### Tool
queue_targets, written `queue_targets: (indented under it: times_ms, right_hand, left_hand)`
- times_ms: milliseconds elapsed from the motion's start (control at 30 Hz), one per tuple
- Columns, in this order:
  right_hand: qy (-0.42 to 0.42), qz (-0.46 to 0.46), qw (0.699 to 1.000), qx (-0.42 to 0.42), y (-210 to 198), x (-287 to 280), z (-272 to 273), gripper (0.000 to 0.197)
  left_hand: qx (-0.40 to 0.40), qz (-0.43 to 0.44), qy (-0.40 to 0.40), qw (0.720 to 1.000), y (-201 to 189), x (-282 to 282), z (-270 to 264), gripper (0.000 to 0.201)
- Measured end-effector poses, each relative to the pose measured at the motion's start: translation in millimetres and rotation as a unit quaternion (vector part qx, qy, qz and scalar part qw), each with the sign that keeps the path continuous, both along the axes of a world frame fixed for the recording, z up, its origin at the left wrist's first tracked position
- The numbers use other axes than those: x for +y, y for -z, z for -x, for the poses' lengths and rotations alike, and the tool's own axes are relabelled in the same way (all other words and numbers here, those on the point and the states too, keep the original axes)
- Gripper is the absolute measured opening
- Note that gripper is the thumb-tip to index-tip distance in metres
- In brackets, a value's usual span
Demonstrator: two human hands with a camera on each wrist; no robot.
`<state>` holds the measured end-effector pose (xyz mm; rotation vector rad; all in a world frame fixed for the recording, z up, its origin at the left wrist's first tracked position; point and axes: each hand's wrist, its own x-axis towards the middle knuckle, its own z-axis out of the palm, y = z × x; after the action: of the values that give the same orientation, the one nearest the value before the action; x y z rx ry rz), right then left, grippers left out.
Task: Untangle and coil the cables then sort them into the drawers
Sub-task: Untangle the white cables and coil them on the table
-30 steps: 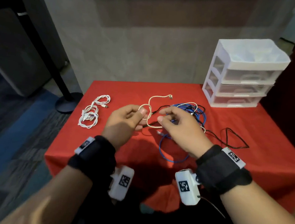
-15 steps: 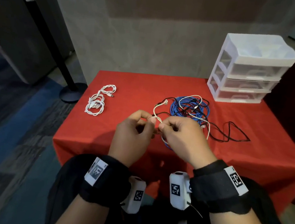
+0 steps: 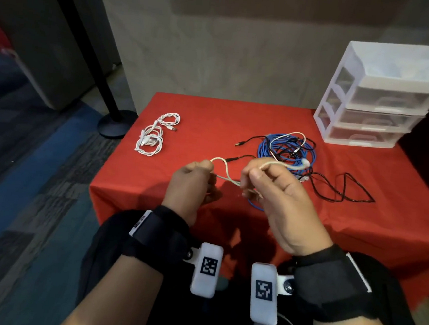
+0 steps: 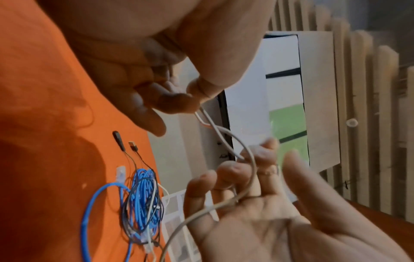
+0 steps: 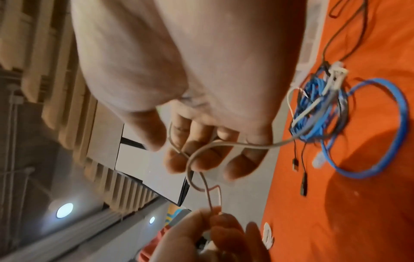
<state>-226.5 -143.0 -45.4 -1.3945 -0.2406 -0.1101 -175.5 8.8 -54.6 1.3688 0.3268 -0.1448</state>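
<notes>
A thin cream cable (image 3: 225, 166) hangs in a small loop between my two hands above the red table (image 3: 212, 116). My left hand (image 3: 208, 167) pinches one end of it between thumb and fingertips (image 4: 179, 101). My right hand (image 3: 257, 171) holds the cable (image 5: 226, 144) in its curled fingers (image 5: 201, 159). From there the cable (image 4: 201, 212) trails into a tangled pile. In that pile a blue cable (image 3: 285, 151) is mixed with thin black cables (image 3: 342, 191) and a white one. A white three-drawer unit (image 3: 382, 98) stands at the table's back right, drawers closed.
A coiled white cable (image 3: 151, 137) lies apart on the table's left side. Two black plug ends (image 4: 125, 143) rest on the cloth beside the blue pile. A black floor stand (image 3: 113, 126) is off the table's left corner.
My hands, pressed together half a second ago, have drawn apart and risen a little. The cream cable now spans the gap in a loose loop.
</notes>
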Motion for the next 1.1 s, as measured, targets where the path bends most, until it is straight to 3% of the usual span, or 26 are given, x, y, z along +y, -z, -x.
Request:
queue_targets:
  times_ms: [100,267,433,500,567,667,733,767,833,867,967,1033,1100]
  right_hand:
    - [0.030,0.040,0.998,0.043,-4,-6,-4,0.021]
    - [0.083,0.029,0.987,0.134,1,-15,-13,0.023]
    - [0.145,-0.046,0.973,0.176,2,-23,-19,0.016]
    - [0.162,-0.075,0.967,0.181,0,-26,-21,0.015]
    - [0.167,-0.079,0.969,0.167,-2,-28,-23,0.017]
    - [0.160,-0.063,0.977,0.125,-4,-29,-25,0.020]
    - [0.146,-0.021,0.985,0.086,-3,-33,-27,0.020]
    - [0.136,0.031,0.988,0.069,-2,-35,-27,0.018]
    - [0.105,0.183,0.976,0.046,-1,-39,-27,0.012]
    - [0.080,0.258,0.962,0.034,0,-40,-25,0.011]
    - [-0.020,0.422,0.906,-0.005,-5,-37,-18,0.024]
    - [-0.048,0.479,0.876,-0.039,-12,-30,-13,0.036]
    - [-0.058,0.492,0.866,-0.065,-19,-24,-12,0.031]
  left_hand:
    - [-0.021,0.017,0.027,0.999,5,-3,4,0.025]
    - [-0.069,0.154,0.067,0.983,7,-6,9,0.019]
    - [-0.096,0.189,0.119,0.970,2,-5,12,0.017]
    - [-0.078,0.184,0.133,0.971,-1,-5,13,0.018]
    - [-0.071,0.159,0.124,0.977,0,-6,13,0.031]
    - [-0.154,-0.022,0.121,0.980,9,-8,12,0.042]
    - [-0.228,-0.166,0.143,0.949,19,-7,11,0.029]
    - [-0.241,-0.193,0.149,0.939,20,-7,12,0.021]
    - [-0.299,-0.206,0.132,0.923,14,-6,16,0.025]
    - [-0.361,-0.218,0.119,0.899,5,-5,18,0.029]
    - [-0.530,-0.315,0.158,0.771,-15,-5,20,0.045]
    - [-0.549,-0.370,0.218,0.717,-17,-7,11,0.043]
    - [-0.529,-0.422,0.245,0.694,-11,-5,1,0.029]
